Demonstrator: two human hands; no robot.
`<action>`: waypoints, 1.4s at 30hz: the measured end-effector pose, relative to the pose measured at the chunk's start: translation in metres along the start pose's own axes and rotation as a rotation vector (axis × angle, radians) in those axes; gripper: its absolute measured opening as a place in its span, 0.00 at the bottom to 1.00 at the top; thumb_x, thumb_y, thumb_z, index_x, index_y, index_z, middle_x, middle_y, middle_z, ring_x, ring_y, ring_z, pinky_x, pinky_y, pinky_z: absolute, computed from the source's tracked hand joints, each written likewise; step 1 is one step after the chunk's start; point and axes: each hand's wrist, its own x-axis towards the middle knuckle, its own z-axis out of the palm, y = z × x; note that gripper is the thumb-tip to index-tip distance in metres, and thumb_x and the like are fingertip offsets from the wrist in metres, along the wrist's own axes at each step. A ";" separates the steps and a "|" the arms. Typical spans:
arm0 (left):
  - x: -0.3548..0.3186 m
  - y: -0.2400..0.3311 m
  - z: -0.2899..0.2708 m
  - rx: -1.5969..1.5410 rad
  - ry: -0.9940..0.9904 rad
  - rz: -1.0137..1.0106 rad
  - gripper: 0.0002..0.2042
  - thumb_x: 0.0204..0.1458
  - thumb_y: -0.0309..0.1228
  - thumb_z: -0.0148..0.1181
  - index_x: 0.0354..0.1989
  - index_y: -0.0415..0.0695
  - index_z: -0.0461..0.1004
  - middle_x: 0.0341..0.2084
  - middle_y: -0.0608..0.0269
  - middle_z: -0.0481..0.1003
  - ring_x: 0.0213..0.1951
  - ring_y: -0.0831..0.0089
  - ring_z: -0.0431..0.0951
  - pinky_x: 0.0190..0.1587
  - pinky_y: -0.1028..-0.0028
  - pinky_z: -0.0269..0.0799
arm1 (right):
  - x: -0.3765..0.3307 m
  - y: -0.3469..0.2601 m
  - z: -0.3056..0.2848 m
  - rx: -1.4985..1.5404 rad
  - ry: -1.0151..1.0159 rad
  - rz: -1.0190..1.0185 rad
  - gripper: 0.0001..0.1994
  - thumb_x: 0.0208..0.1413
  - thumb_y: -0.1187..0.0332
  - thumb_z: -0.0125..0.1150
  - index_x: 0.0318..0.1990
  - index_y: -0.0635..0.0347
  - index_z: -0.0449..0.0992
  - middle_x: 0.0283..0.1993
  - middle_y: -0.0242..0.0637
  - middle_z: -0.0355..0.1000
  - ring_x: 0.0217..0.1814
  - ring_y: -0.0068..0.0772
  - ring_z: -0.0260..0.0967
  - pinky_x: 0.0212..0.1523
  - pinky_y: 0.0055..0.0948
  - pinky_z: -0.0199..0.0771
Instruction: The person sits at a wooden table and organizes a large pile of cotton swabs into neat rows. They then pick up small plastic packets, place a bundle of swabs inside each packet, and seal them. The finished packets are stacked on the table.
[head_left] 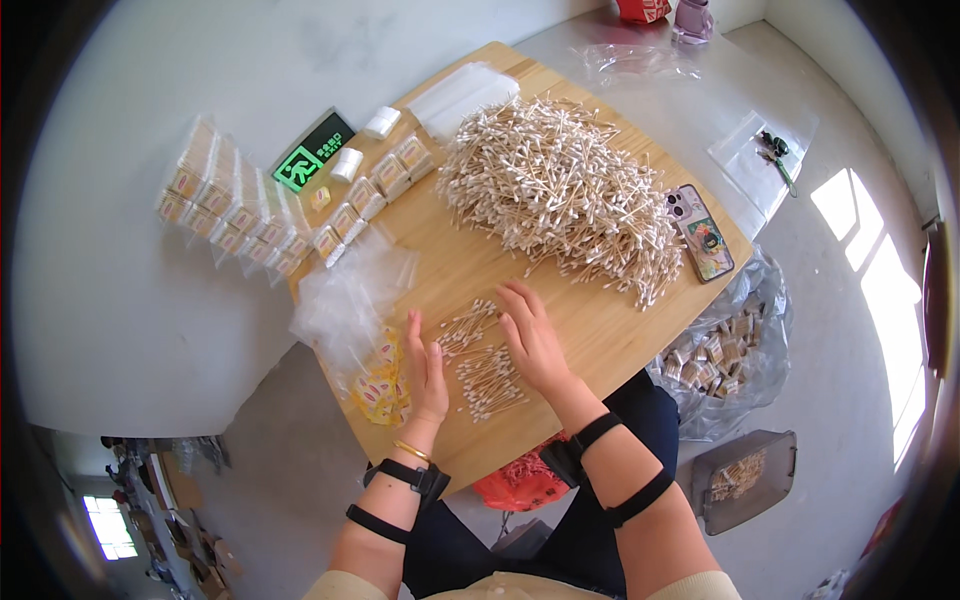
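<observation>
Two small groups of cotton swabs (488, 384) lie on the wooden table between my hands. My left hand (427, 378) stands on edge at their left side, fingers stretched out and holding nothing. On the other side, my right hand (533, 338) is open, its fingertips beside the upper group of swabs. Yellow printed labels (383, 385) lie to the left of my left hand, partly under thin clear plastic bags (350, 295). Beyond my hands rises a large heap of loose cotton swabs (560, 190).
Packed swab bundles (365, 197) line the table's left side, near stacked packs (235, 210) and a green exit sign (312, 150). A phone (700, 232) lies at the right edge. On the floor are a plastic bag of packs (715, 355) and a grey bin (775, 490).
</observation>
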 end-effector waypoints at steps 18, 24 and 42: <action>-0.026 0.014 -0.002 -0.001 -0.012 0.061 0.35 0.66 0.39 0.58 0.77 0.42 0.50 0.78 0.47 0.49 0.78 0.52 0.49 0.78 0.57 0.44 | -0.008 0.001 -0.011 -0.057 0.088 0.127 0.08 0.61 0.72 0.61 0.46 0.61 0.78 0.47 0.46 0.70 0.50 0.51 0.69 0.56 0.45 0.69; -0.009 0.038 0.003 0.301 -0.032 0.183 0.35 0.52 0.29 0.71 0.69 0.41 0.62 0.69 0.43 0.61 0.69 0.44 0.63 0.69 0.54 0.62 | -0.034 -0.021 -0.017 -0.552 -0.196 0.091 0.11 0.50 0.60 0.73 0.32 0.54 0.78 0.38 0.40 0.70 0.47 0.47 0.68 0.49 0.43 0.67; 0.035 0.008 -0.034 0.115 -0.193 0.111 0.16 0.51 0.23 0.71 0.49 0.42 0.79 0.44 0.56 0.78 0.50 0.58 0.79 0.54 0.64 0.74 | -0.012 -0.016 -0.023 -0.547 -0.324 0.207 0.04 0.51 0.68 0.67 0.33 0.54 0.79 0.38 0.37 0.74 0.47 0.46 0.74 0.49 0.46 0.73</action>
